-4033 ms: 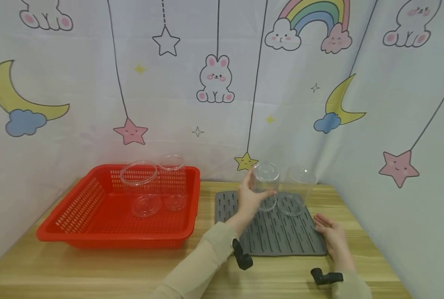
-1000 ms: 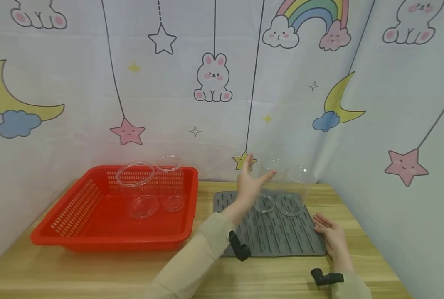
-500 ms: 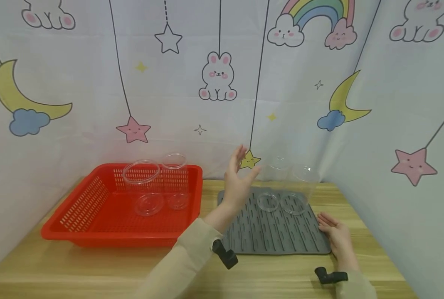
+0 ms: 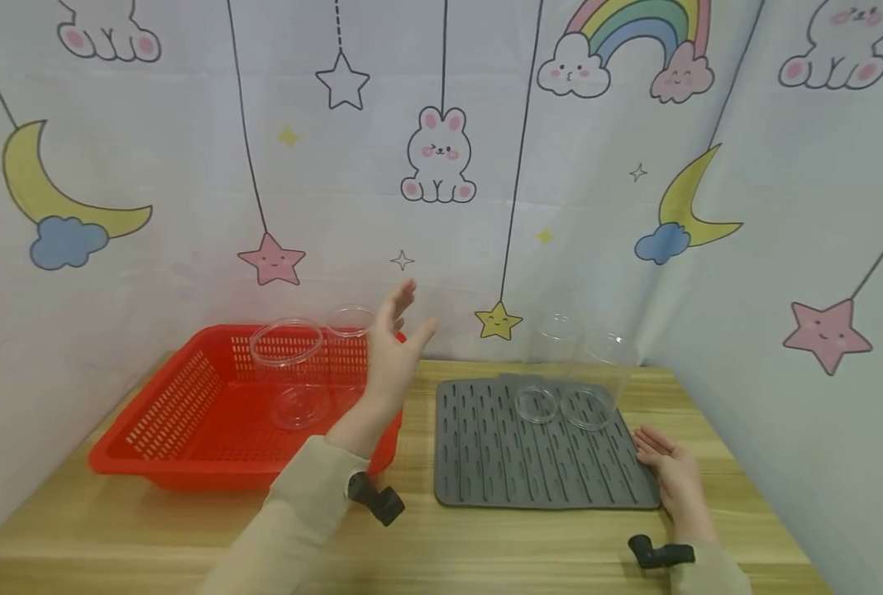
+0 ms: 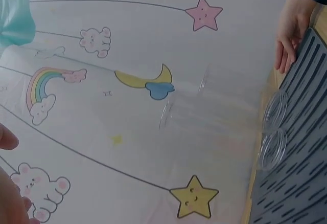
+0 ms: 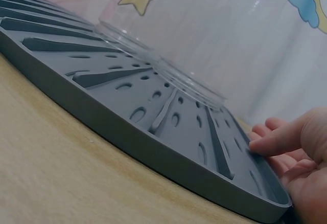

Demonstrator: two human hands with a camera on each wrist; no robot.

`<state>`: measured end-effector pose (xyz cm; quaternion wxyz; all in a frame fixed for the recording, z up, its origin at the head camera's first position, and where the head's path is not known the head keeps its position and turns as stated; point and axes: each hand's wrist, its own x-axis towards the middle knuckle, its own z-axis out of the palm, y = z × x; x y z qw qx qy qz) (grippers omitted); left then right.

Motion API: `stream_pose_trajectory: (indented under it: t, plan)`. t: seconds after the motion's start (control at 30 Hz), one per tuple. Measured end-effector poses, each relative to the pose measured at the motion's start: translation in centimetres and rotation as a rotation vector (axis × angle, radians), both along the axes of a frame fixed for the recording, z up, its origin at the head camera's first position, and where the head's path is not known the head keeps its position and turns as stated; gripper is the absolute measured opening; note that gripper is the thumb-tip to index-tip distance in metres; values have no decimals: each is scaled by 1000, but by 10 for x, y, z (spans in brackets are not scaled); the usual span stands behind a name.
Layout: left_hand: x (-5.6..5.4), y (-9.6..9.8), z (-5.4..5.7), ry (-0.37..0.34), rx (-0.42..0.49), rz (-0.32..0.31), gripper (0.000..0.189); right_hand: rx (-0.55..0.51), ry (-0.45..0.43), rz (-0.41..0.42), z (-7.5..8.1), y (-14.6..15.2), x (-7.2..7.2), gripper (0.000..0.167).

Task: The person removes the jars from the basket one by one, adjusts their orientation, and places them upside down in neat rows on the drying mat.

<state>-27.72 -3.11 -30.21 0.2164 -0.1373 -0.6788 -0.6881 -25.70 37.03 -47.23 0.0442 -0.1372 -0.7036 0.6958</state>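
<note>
On mat (image 4: 516,463): two clear cups (image 4: 596,376), axes vertical, seemingly mouth-down; left grip (image 4: 391,364) wide, right grip (image 4: 677,478) relaxed.

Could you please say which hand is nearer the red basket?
The left hand, by the right end of the red basket; the right hand is beyond the grey mat, at its right edge.

Four cups (image 4: 599,380), one basket (image 4: 188,469), one mat (image 4: 501,463)

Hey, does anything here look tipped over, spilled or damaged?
Nothing stands out. Two inverted clear cups sit on the gray drying mat, and two upright clear cups stand in the red plastic basket, one partly hidden by the left hand. No spill shows.
</note>
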Motion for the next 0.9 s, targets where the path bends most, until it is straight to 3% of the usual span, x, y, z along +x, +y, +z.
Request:
stream_pose_trajectory:
  t: [0.2, 0.43, 0.63, 0.9]
  plan:
    - [-2, -36, -4, -96, -16, 76, 55, -4, -4, 9, 1, 1, 2, 64]
    - [-4, -77, 0, -194, -49, 183, 62, -32, 3, 21, 3, -2, 3, 64]
    - [-8, -115, -2, -303, -62, 243, 79, -19, 0, 15, 3, -5, 4, 64]
    - [-16, -151, -17, -552, 0, 259, 115, -9, 4, 28, 1, -2, 2, 64]
